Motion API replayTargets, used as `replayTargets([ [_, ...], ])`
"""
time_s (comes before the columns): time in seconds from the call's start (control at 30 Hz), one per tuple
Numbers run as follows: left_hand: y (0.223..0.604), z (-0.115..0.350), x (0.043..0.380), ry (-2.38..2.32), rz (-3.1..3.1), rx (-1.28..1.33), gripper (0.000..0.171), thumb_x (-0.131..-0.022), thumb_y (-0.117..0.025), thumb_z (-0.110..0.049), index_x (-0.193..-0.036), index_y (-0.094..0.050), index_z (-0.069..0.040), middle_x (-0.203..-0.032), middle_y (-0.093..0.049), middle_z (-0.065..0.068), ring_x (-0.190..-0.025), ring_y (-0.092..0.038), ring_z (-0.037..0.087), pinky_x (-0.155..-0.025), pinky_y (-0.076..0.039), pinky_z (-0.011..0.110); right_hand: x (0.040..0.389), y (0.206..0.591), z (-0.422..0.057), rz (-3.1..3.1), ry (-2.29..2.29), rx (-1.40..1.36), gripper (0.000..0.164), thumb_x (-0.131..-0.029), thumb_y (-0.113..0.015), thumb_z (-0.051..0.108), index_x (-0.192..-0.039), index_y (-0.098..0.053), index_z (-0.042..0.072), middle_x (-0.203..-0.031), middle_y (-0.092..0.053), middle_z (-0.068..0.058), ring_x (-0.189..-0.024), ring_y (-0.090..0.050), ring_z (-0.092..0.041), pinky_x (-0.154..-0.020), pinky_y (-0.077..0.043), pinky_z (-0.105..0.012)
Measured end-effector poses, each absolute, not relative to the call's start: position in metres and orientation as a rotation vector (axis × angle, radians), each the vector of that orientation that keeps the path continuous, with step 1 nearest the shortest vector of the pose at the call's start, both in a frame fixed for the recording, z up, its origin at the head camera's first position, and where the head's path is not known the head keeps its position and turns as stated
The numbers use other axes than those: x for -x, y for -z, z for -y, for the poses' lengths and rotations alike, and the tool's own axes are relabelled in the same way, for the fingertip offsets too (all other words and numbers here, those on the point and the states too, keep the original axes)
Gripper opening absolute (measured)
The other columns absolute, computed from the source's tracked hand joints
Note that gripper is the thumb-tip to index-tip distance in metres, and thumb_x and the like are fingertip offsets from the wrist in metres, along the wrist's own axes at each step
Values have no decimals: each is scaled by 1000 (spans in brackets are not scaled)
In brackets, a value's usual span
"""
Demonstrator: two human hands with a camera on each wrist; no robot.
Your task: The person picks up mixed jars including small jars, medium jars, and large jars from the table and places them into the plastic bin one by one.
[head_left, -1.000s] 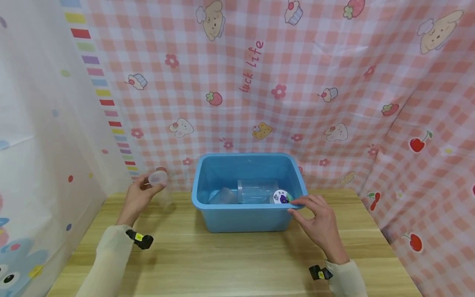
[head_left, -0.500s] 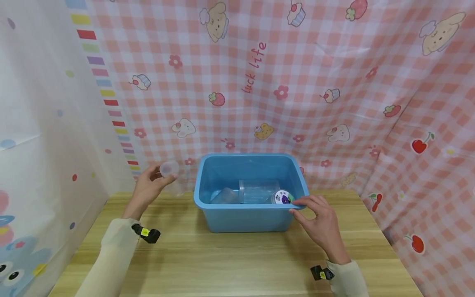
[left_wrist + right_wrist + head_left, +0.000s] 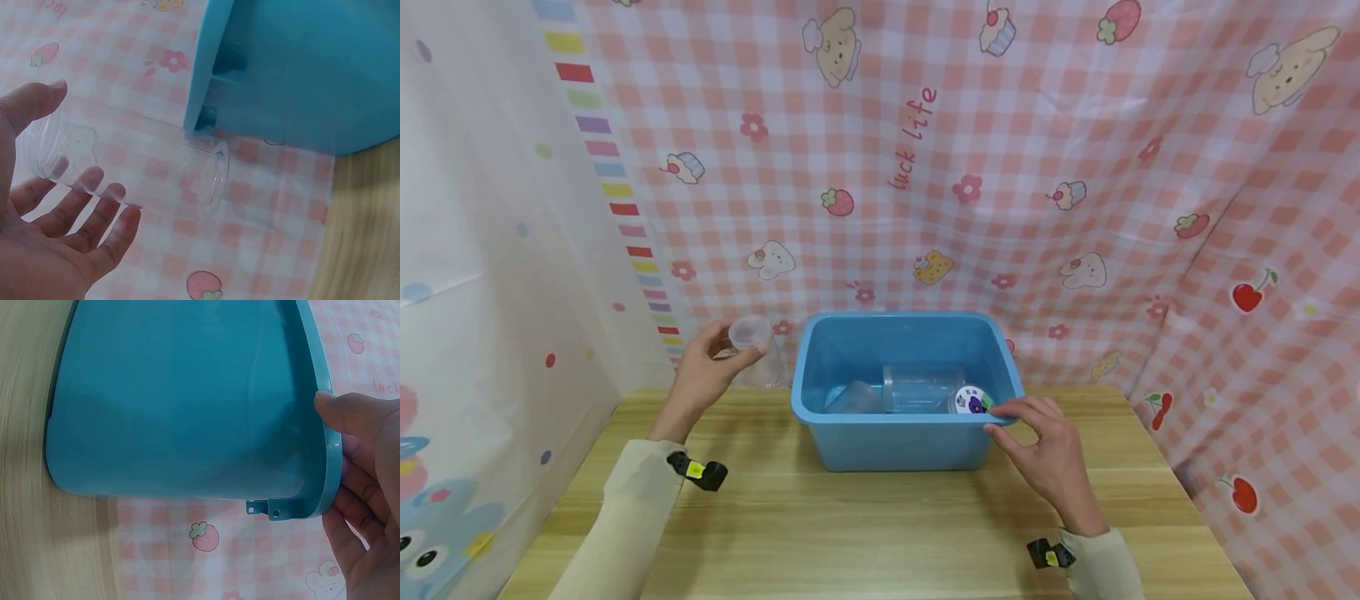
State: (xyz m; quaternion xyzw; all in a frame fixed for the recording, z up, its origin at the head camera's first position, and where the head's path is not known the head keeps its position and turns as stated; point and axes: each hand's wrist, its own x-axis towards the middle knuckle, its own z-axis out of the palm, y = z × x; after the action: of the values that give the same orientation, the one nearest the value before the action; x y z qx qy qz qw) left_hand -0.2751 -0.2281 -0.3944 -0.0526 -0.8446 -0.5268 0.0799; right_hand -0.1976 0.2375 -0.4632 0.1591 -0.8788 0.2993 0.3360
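Observation:
Left of the blue bin (image 3: 898, 443), my left hand (image 3: 703, 371) holds a clear plastic jar (image 3: 144, 162) by its capped end, thumb on one side and fingers on the other. The jar's translucent lid (image 3: 749, 332) faces up in the head view. My right hand (image 3: 1043, 446) pinches the bin's front right rim, with the thumb (image 3: 340, 409) outside and the fingers over the edge. Inside the bin lie a clear jar (image 3: 922, 387) on its side, a tilted clear container (image 3: 857, 397) and a round white lid with a purple flower picture (image 3: 972, 400).
The bin stands on a wooden table (image 3: 835, 533) near its back edge. A pink checked cloth (image 3: 880, 233) hangs behind and on the right. A white printed curtain (image 3: 490, 250) closes off the left side.
My left hand has moved right and up with the clear jar, bringing it close to the bin's left side. My right hand stays on the rim.

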Motion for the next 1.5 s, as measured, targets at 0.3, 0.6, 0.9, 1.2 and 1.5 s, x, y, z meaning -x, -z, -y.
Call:
replayTargets([
  [0.3,377,220,270,1551,2507,227,60,-92,-77,-43,-144,-55,-21,-130,-62,9,-113,-59,25,-84,-53,27,197,462,-237,2297,-792,-406,23,-77,-91,15,-97,-79,15,-97,-75,6,-94,-58,-11,-82,-44,-15],
  [0.6,363,206,270,1540,2461,298,62,-91,-78,-41,-144,-56,-18,-126,-65,9,-113,-62,23,-94,-54,31,196,463,-237,2295,-800,-405,23,-77,-91,15,-96,-79,15,-97,-75,6,-94,-57,-10,-82,-44,-14],
  [0.9,350,190,275,1591,2454,370,59,-92,-77,-41,-143,-56,-18,-130,-64,8,-118,-60,23,-101,-53,43,196,462,-237,2298,-791,-398,23,-77,-91,15,-97,-79,16,-98,-75,6,-94,-57,-11,-81,-44,-16],
  [1.2,348,172,281,1633,2580,316,81,-89,-76,-53,-155,-44,-19,-144,-58,9,-124,-58,30,-102,-52,48,196,463,-238,2295,-793,-403,23,-77,-91,15,-97,-79,16,-98,-75,5,-94,-58,-11,-81,-45,-17],
  [1.5,355,161,291,1558,2718,332,79,-91,-70,-60,-154,-46,-20,-152,-49,13,-129,-55,34,-103,-51,54,197,464,-238,2307,-782,-397,23,-77,-91,16,-97,-79,16,-98,-75,5,-94,-58,-11,-80,-46,-19],
])
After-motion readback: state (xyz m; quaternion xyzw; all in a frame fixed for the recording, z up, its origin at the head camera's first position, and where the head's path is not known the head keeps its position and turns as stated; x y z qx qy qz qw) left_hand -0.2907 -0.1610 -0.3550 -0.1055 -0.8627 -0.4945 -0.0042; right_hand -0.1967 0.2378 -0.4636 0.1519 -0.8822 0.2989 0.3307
